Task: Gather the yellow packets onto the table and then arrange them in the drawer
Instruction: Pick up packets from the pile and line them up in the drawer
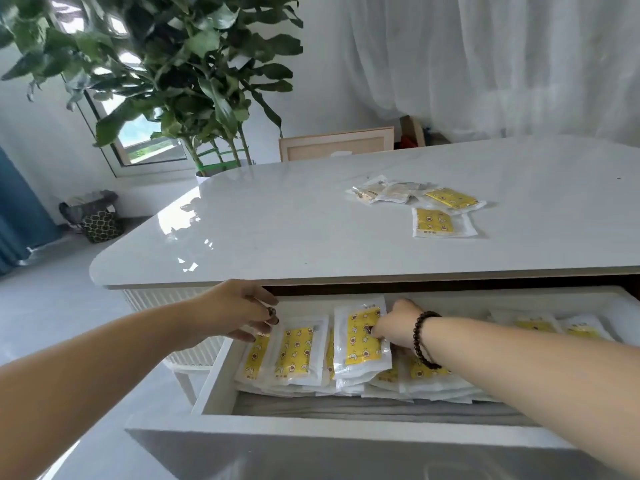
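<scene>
The left hand [239,311] is held at 9 o'clock of the open drawer [221,382], its fingers [266,301] loosely spread over the leftmost packets [294,355], probably to steady that row. At the centre, one packet [360,341] is pinched by the fingers of the right hand [398,329] and is tilted up on the others, apparently for seating. More packets lie at 3 o'clock in the drawer. Two yellow packets [441,213] remain on the table [277,220] at 1 o'clock, beside pale sachets [384,192], evidently staged for transfer.
</scene>
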Demonstrator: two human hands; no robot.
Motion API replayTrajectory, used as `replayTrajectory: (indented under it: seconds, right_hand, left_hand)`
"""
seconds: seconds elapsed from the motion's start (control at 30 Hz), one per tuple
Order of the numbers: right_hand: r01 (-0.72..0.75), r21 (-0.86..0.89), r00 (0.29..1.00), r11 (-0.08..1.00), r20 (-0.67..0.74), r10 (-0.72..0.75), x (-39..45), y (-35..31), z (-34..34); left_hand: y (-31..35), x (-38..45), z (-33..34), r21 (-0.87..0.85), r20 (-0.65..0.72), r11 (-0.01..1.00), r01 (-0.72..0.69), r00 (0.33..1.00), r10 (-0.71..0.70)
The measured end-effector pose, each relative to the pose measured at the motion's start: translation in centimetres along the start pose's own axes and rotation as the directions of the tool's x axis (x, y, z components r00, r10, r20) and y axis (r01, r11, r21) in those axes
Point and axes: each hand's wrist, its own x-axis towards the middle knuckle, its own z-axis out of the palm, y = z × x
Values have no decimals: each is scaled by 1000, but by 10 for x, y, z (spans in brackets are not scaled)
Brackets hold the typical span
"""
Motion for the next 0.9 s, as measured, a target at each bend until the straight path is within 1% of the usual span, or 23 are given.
replayTrajectory:
  seconds: [0.17,0.3,0.47,0.6,0.7,0.77,0.83,0.9]
  right_hand:
    - [-24,-67,1000,997,14,25,8,10,9]
    - [31,-126,999,991,31,-27,7,5,12]
    - [61,-274,995,960,-58,-80,-3,3,9]
    - [52,-249,994,967,-78,-73,-15,4,3]
    - [70,-297,994,952,-56,-91,-27,-5,-8]
    - [75,-294,994,953,-59,-96,-39,-16,-20]
    - [90,-270,988,959,-100,-121,-51,-29,-37]
    - [117,-200,970,973,-187,-155,-60,-39,-55]
  left_hand:
    - [-2,3,-1,52,74,998,-37,997,33]
    - [0,7,1,62,93,997,-43,995,37]
    - [11,6,5,54,111,996,-77,991,70]
    - [27,2,6,19,116,990,-140,984,137]
    - [41,-2,9,-5,117,982,-190,975,189]
    - [49,-6,13,-15,122,974,-228,966,228]
    - [56,-9,17,-25,119,965,-261,958,262]
    - [65,-9,24,-23,100,956,-293,951,294]
